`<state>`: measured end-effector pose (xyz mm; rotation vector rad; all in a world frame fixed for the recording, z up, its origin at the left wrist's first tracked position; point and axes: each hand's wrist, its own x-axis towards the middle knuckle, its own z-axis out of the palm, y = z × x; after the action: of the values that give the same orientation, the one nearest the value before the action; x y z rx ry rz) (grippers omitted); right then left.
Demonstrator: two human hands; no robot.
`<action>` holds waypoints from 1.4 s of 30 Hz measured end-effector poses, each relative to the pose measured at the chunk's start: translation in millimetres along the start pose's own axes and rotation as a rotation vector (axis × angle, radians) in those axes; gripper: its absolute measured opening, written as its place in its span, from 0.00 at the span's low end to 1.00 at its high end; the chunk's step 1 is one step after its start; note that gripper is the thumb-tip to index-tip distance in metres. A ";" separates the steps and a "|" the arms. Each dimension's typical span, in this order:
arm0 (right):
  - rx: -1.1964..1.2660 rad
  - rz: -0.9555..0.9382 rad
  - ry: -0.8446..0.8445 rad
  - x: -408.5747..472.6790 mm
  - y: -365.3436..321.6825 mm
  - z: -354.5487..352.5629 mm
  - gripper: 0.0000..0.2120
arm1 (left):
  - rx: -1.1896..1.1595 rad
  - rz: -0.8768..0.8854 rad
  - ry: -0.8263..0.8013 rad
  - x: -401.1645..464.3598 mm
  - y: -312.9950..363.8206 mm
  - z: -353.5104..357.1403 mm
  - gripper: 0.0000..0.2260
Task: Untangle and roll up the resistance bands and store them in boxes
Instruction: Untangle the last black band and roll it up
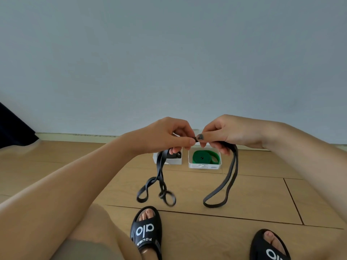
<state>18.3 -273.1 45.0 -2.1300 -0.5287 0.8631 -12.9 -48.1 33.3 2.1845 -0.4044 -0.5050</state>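
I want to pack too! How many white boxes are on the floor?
2. The left box sits by the wall, partly behind the left hand and black band. The right box beside it holds a rolled green band.

Both hands — left hand [165, 136], right hand [225, 134] — meet in mid-air above the two boxes; the black band [230, 177] hangs from them in loops, left tangle and right loop, with an open gap of bare floor [189, 186] between the strands; left box [175, 160] partly screened by fingers and band; right box [204, 164] filled by a green roll [203, 156]; wall [169, 62] close behind the boxes; two sandals [145, 231] block the near floor; floor wide open at far left and right.
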 end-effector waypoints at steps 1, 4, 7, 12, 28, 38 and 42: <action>0.019 -0.004 -0.005 0.4 0.3 -0.7 0.15 | -0.015 0.005 0.006 -0.1 -0.1 -1.7 0.05; 0.106 -0.017 -0.036 0.1 0.0 -2.2 0.15 | -0.065 -0.015 -0.031 -2.2 -1.0 -5.6 0.06; 0.095 -0.028 -0.053 -0.2 0.1 -2.0 0.16 | -0.208 -0.089 -0.141 -4.5 -9.0 -7.1 0.07; 0.075 -0.012 -0.061 2.3 -0.3 0.9 0.14 | -0.120 -0.065 -0.091 -10.2 -12.8 -10.4 0.06; 0.018 -0.041 -0.009 5.4 -5.4 14.0 0.16 | 0.119 -0.026 -0.021 -7.3 -6.1 -6.8 0.04; 0.126 -0.047 0.018 6.9 -8.9 8.5 0.17 | -0.045 -0.075 -0.064 -14.6 -2.7 -11.8 0.12; 0.124 -0.050 0.034 4.7 -3.6 4.9 0.18 | -0.273 -0.121 -0.161 -17.4 -11.1 -17.7 0.10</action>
<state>17.7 -265.6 43.5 -2.0074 -0.4961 0.8094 -18.2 -22.0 38.3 1.9182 -0.2713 -0.7611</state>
